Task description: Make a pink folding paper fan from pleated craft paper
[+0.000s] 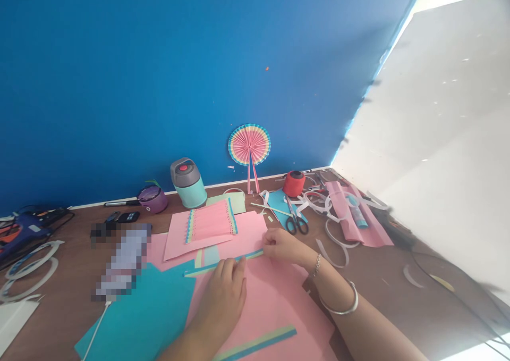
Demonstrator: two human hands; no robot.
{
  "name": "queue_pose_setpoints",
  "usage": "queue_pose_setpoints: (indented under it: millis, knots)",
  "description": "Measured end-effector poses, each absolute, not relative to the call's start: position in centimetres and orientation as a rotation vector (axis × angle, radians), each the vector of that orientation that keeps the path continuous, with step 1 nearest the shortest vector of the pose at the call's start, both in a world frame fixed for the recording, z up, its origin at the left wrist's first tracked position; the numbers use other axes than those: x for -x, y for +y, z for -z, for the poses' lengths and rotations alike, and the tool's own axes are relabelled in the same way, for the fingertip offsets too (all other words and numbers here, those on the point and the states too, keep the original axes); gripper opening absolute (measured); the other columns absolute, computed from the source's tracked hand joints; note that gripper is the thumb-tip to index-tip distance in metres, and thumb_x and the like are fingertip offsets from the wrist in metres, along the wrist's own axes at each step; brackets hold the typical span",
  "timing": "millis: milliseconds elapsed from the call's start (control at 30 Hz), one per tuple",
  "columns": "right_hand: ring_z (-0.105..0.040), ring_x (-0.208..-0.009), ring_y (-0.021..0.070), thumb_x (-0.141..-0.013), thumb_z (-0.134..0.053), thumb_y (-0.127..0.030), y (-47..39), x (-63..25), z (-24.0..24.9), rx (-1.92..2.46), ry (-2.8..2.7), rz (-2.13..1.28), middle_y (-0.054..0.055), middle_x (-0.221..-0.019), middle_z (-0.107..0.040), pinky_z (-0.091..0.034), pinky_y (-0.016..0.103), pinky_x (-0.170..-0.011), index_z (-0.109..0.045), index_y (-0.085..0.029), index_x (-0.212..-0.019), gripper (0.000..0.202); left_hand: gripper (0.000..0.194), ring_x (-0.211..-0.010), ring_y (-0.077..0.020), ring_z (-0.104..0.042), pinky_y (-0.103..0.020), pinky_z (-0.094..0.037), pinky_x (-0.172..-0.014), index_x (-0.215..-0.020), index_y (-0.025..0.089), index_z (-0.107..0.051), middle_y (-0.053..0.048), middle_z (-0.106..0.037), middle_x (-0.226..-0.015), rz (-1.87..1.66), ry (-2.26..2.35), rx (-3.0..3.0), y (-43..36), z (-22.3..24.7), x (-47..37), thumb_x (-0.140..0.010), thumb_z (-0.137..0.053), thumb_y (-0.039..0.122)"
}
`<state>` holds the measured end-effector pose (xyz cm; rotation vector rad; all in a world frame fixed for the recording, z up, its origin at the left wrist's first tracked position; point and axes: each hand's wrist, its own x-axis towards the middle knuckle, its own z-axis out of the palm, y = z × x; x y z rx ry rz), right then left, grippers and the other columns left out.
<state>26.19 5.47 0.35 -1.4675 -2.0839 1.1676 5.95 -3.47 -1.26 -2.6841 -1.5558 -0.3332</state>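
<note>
Okay, two hands, both working at one pink sheet (287,300) on the table (382,292). Two blue-and-yellow strips on it: upper strip (201,270) along the far edge, its left end overhanging onto a blue sheet (147,308); lower strip (258,344) near the close edge. Left hand (221,300) lies fairly flat, fingertips down on the upper strip, nothing gripped. Right hand (282,248) is narrow, fingers curled at that strip's right end; cannot tell if it's pinched. One bracelet (317,264) and one bangle (356,299) on the right arm.

Behind the hands: one pleated piece (211,220) with blue-and-yellow edging at both ends, lying on more pink paper, sheet count unclear. One round fan (249,147) stands at the wall on two pink legs. Second, smaller blue sheet (279,204) has one pair of scissors (297,224) partly on it. Also one flask (189,185), one purple pot (152,200), one red holder (294,184), one phone (125,260) (pixelated), one tube (360,218) on a creased pink piece (378,233). Several white coils, too tangled to count.
</note>
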Motion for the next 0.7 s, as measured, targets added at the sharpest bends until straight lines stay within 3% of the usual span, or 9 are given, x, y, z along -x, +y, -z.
queue_pose_setpoints:
  millis: [367, 700]
  knots:
    - [-0.041, -0.063, 0.0109, -0.062, -0.05, -0.016, 5.2, -25.9, -0.5, 1.519, -2.131, -1.044, -0.002, -0.066, -0.045, -0.03, 0.022, -0.056, -0.041, -0.016, -0.052, 0.013, 0.053, -0.08, -0.0209, -0.048, -0.036, -0.046, -0.071, -0.128, 0.01, -0.048, -0.01, -0.054, -0.089, 0.037, -1.515, 2.679, -3.2, 0.4, -6.7, -0.078, -0.035, -0.002]
    - [-0.046, -0.065, 0.0148, -0.057, -0.055, -0.012, 4.8, -25.7, -1.6, 1.754, -2.104, -0.955, 0.003, -0.068, -0.051, -0.03, 0.025, -0.052, -0.045, -0.016, -0.05, 0.012, 0.052, -0.08, -0.0218, -0.048, -0.038, -0.046, -0.072, -0.127, 0.011, -0.048, -0.009, -0.053, -0.089, 0.074, -1.552, 2.676, -3.2, 0.7, -6.8, -0.078, -0.036, 0.0]
